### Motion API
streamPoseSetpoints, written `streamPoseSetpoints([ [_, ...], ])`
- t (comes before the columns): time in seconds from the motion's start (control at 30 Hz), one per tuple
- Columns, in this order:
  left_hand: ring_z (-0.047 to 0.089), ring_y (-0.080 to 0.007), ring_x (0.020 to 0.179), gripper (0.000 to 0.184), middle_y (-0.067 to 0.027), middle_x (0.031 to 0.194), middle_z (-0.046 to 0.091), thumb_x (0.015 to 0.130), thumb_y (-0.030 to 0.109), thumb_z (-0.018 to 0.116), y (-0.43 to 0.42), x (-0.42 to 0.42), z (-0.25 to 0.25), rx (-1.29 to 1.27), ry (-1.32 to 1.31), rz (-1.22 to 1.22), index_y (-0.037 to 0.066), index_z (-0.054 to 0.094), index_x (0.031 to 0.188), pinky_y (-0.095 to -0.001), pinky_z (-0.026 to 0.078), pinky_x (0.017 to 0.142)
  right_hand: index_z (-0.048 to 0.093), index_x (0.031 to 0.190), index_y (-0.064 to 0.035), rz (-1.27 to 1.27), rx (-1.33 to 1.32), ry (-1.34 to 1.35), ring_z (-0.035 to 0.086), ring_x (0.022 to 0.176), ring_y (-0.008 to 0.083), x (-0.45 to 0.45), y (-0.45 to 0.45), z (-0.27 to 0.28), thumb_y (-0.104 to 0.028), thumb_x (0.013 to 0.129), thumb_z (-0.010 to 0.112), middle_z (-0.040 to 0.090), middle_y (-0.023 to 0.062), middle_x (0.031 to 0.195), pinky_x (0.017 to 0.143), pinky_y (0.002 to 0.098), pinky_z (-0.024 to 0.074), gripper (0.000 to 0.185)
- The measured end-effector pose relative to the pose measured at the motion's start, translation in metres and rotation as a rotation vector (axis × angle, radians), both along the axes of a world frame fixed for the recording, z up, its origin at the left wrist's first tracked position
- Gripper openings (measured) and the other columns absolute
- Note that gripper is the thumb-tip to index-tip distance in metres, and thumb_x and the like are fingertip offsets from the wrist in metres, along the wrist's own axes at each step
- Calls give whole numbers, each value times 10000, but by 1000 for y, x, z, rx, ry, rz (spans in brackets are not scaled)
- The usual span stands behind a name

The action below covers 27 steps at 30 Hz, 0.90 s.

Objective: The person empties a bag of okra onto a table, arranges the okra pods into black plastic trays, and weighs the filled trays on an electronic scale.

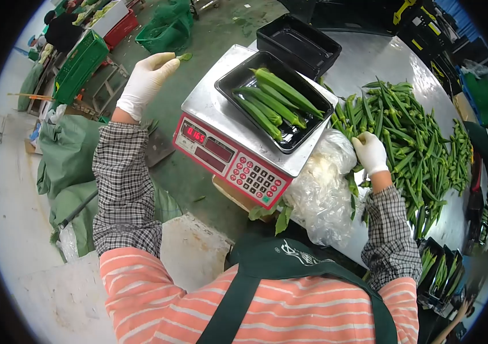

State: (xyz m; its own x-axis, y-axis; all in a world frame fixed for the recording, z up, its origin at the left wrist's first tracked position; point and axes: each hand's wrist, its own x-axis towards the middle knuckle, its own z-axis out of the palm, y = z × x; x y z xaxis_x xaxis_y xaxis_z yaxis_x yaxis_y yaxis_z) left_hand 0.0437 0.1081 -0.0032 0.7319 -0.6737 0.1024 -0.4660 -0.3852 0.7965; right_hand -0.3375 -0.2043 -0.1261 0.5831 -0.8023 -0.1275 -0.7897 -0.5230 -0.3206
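My left hand (151, 80), in a white glove, is raised beyond the left side of the scale and pinches a small green leafy scrap (185, 57). My gloved right hand (371, 153) is at the near left edge of a heap of okra (407, 137), its fingers drawn together; what they hold, if anything, is hidden. Between my hands stands a red and silver digital scale (198, 112), its display reading about 0.165. A black plastic tray (229, 86) rests on its plate with several okra pods (267, 103) inside.
A stack of black trays (298, 43) stands behind the scale. Crumpled clear plastic bags (324, 189) lie beside my right hand. Filled okra trays (440, 269) are at the lower right. Green crates (80, 66) and green sacks (72, 152) occupy the left; a person (62, 31) is farther back.
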Motion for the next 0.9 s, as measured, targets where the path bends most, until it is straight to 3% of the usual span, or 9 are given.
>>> streamPoseSetpoints([
  [0.23,563,-162,1011,443,-123,1102,617,852,275,633,-1,-8,-10,-25,48,-34,-34,567,1163,-271,418,887,659,919,-9,-65,99,105,634,834,319,22,-8,-13,-372,767,617,658,188,859,792,384,483,395],
  [0.33,572,-165,996,444,-126,1087,625,847,275,635,9,-5,-11,-46,32,-3,-37,571,1156,-270,427,876,651,875,-8,-166,275,-393,605,659,196,-5,-33,-23,-297,784,639,640,117,723,634,318,490,303],
  [0.4,571,-165,997,449,-124,1086,626,846,281,635,19,-1,-12,-31,34,23,-35,570,1159,-268,425,880,612,799,-41,-278,479,-695,436,508,32,-5,-31,17,-219,828,625,495,-24,600,426,182,318,181],
  [0.47,571,-165,998,456,-123,1085,626,845,287,635,26,5,-12,-19,39,45,-34,568,1163,-267,423,884,627,838,-25,-179,479,-851,444,513,42,11,-19,62,-222,826,627,517,-20,628,441,183,331,198],
  [0.6,573,-159,987,440,-111,1074,627,847,267,642,15,-8,-13,-57,100,19,-35,570,1158,-269,430,862,646,919,-3,208,495,-668,506,558,59,74,38,137,-246,804,626,575,6,685,500,205,397,270],
  [0.73,575,-169,991,438,-132,1087,623,847,248,645,-6,-21,-19,-78,97,-63,-44,561,1162,-271,434,863,649,936,-18,492,379,-289,648,761,240,149,88,143,-298,796,599,664,146,835,708,326,497,317],
  [0.8,561,-158,1005,426,-122,1103,616,855,240,633,-10,-24,-16,-54,106,-95,-37,559,1170,-265,419,879,651,888,4,521,181,-260,626,708,192,163,97,132,-268,792,614,643,139,759,680,305,493,291],
  [0.83,547,-144,1012,417,-104,1109,612,861,236,625,-9,-25,-13,-38,119,-104,-33,559,1174,-258,405,889,661,892,-27,524,180,-323,634,842,309,161,88,128,-328,793,600,661,172,866,776,364,491,323],
  [0.9,533,-128,1019,409,-84,1119,605,867,228,618,-4,-23,-10,-41,138,-96,-26,557,1181,-248,389,905,662,869,-16,418,258,-430,643,747,257,138,74,146,-301,803,592,656,156,778,712,336,498,301],
])
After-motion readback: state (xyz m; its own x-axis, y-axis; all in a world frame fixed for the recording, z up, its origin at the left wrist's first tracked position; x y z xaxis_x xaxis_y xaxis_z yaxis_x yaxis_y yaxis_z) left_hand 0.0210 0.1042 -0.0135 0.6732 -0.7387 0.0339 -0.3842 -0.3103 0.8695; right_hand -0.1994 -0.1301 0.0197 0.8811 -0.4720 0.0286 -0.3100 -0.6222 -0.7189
